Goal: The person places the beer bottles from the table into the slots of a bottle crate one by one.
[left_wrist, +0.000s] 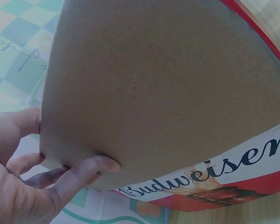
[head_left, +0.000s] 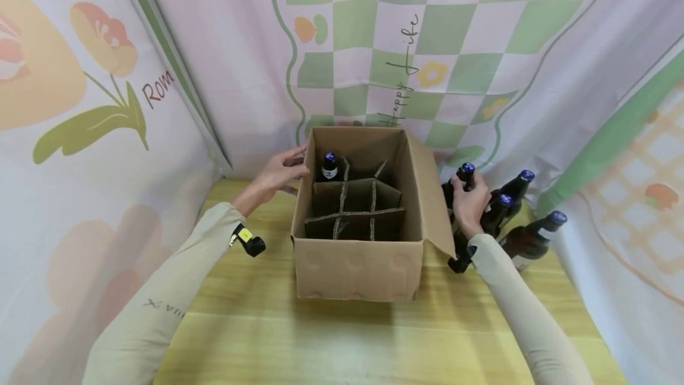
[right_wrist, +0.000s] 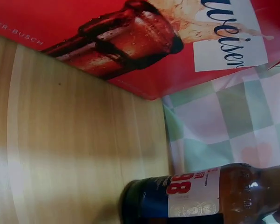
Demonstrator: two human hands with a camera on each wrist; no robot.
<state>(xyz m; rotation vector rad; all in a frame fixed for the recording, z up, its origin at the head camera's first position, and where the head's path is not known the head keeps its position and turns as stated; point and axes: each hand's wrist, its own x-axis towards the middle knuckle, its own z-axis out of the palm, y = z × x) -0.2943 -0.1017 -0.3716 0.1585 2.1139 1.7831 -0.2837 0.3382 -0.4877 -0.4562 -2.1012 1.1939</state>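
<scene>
A cardboard box with crossed cardboard dividers stands on the table. One blue-capped beer bottle sits in its back left compartment. My left hand touches the left side near the back corner; in the left wrist view its fingers rest against the plain brown flap. To the right of the box, my right hand holds a brown beer bottle by its neck. In the right wrist view that beer bottle shows a white and blue label, beside the red printed box side.
Several more beer bottles stand on the right of the wooden table, close behind my right wrist. An open flap leans out from the box's right side. Patterned curtains surround the table at the back and sides.
</scene>
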